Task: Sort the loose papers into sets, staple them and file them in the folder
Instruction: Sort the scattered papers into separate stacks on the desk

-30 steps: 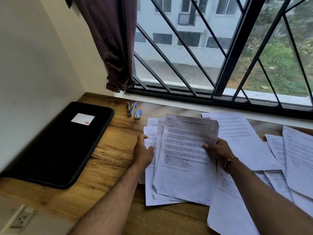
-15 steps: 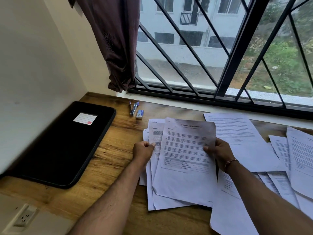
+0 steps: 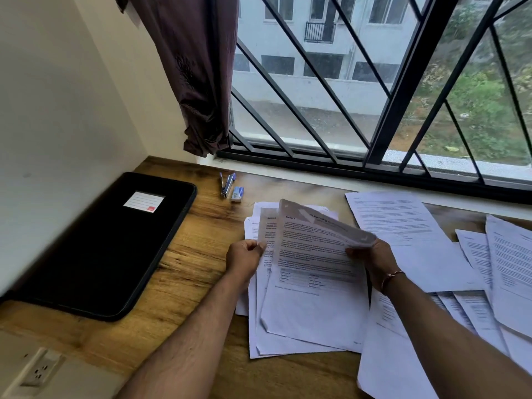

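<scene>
A small stack of printed sheets (image 3: 311,306) lies on the wooden desk (image 3: 184,272) in front of me. My left hand (image 3: 244,256) pinches the stack's left edge. My right hand (image 3: 371,257) grips the right edge of the top sheet (image 3: 328,226), which is lifted and blurred, folding over toward me. More loose papers (image 3: 403,223) are spread to the right. A closed black folder (image 3: 103,246) with a white label lies at the left. A blue stapler (image 3: 226,184) and a small staple box (image 3: 237,194) sit near the window sill.
A wall runs along the left behind the folder, with a power socket (image 3: 40,370) at the lower left. A barred window (image 3: 374,110) and a dark curtain (image 3: 195,82) stand behind the desk. Overlapping sheets (image 3: 506,275) reach the right edge of view.
The right hand has lifted the top sheet off the stack and is flipping it over. The left hand has closed on the stack's left edge.
</scene>
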